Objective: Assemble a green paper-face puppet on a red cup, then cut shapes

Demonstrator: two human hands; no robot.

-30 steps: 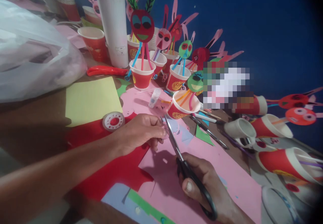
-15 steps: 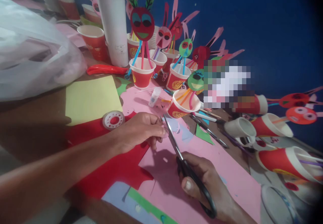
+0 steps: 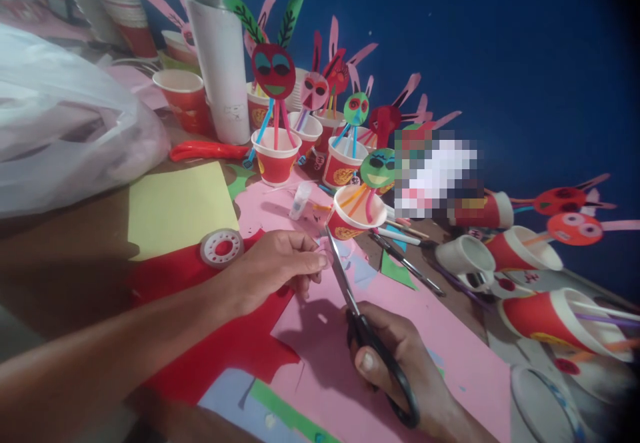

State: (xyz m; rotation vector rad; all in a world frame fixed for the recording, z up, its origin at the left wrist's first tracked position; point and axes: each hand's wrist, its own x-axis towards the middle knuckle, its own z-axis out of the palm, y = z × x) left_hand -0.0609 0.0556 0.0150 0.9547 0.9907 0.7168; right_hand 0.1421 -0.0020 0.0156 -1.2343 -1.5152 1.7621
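Note:
My right hand [image 3: 395, 356] is wrapped round the black handles of a pair of scissors [image 3: 349, 290], whose blades point up and away from me. My left hand [image 3: 285, 263] pinches a small piece of pink paper [image 3: 326, 251] between thumb and fingers. The blades lie right at that paper's edge and look nearly closed. Both hands hover over a large pink sheet [image 3: 450, 343]. Under my left forearm lies cut red paper [image 3: 230, 343], with a white ring-shaped roll [image 3: 221, 248] on it.
Paper cups with paper-faced figures [image 3: 277, 163] stand along the back. A white bottle [image 3: 220, 70], a plastic bag [image 3: 65, 123] and a red-handled tool [image 3: 210, 150] are at the left. Yellow paper [image 3: 183, 210] lies nearby. Pens [image 3: 410, 264] and a white mug [image 3: 465, 262] are on the right.
The scene sits slightly lower and further left in the view as the head shifts. The scissor blades look closer together at the pink paper; both hands keep their holds.

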